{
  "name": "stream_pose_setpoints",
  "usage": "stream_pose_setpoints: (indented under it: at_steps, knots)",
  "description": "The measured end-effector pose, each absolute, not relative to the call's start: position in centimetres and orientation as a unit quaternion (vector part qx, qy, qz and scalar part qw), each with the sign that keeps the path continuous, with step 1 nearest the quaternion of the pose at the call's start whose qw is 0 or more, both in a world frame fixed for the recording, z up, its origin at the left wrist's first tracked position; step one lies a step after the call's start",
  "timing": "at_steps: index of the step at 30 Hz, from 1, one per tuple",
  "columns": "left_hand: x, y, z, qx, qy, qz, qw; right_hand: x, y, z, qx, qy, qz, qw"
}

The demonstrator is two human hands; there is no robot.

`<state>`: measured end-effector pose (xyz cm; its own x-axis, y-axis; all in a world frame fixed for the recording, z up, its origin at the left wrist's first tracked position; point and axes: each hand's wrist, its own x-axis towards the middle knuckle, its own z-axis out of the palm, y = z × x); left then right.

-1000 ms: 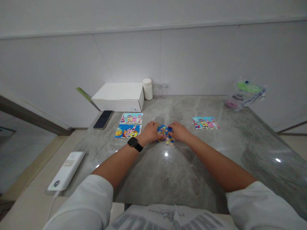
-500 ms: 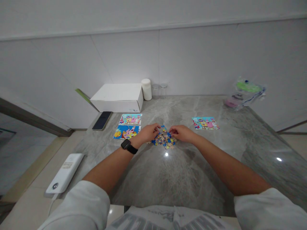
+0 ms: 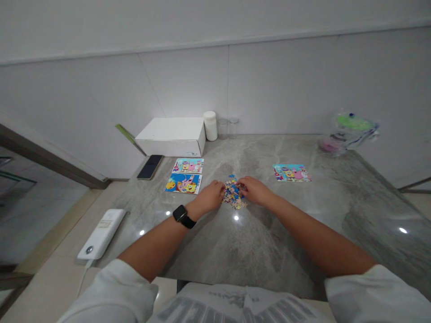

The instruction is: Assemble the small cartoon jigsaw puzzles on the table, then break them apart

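A small heap of jigsaw pieces [image 3: 233,194], tan, blue and yellow, lies on the grey marbled table [image 3: 256,242]. My left hand [image 3: 213,194], with a black watch on its wrist, touches the heap's left side, fingers curled in. At the right side my right hand [image 3: 253,189] has its fingers bent together over the pieces. Whatever either hand pinches is too small to make out. Left of the heap lie two picture cards, a light blue one [image 3: 188,165] behind a darker blue one [image 3: 183,183]. Another picture card [image 3: 292,173] lies to the right.
At the back left stand a white box [image 3: 171,134], a white bottle [image 3: 210,126] and two clear glasses [image 3: 228,128]. A phone [image 3: 150,167] and a white device with a cable [image 3: 102,233] are on the left. A plastic bag [image 3: 348,132] sits back right.
My left hand has moved slightly down and now sits lower beside the heap. The heap looks narrower on its left side. The whole view has shifted a little.
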<state>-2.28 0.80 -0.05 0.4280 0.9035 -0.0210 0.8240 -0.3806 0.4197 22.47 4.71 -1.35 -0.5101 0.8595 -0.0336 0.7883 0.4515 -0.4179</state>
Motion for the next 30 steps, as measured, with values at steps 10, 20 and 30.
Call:
stream_pose_setpoints:
  at_steps: [10,20,30]
  knots:
    - [-4.2,-1.8,-1.2,0.861,0.469,0.158,0.121,26.6,1.4,-1.5,-0.416,-0.894,0.128,0.104]
    - [-3.8,2.9,-2.1,0.863,0.474,0.148,0.092,24.4,5.1,-1.7,-0.441,-0.88,0.119,0.131]
    - [-2.1,2.0,-2.4,0.901,0.399,0.154,0.076,24.8,2.7,-2.2,-0.347,-0.925,0.125,0.094]
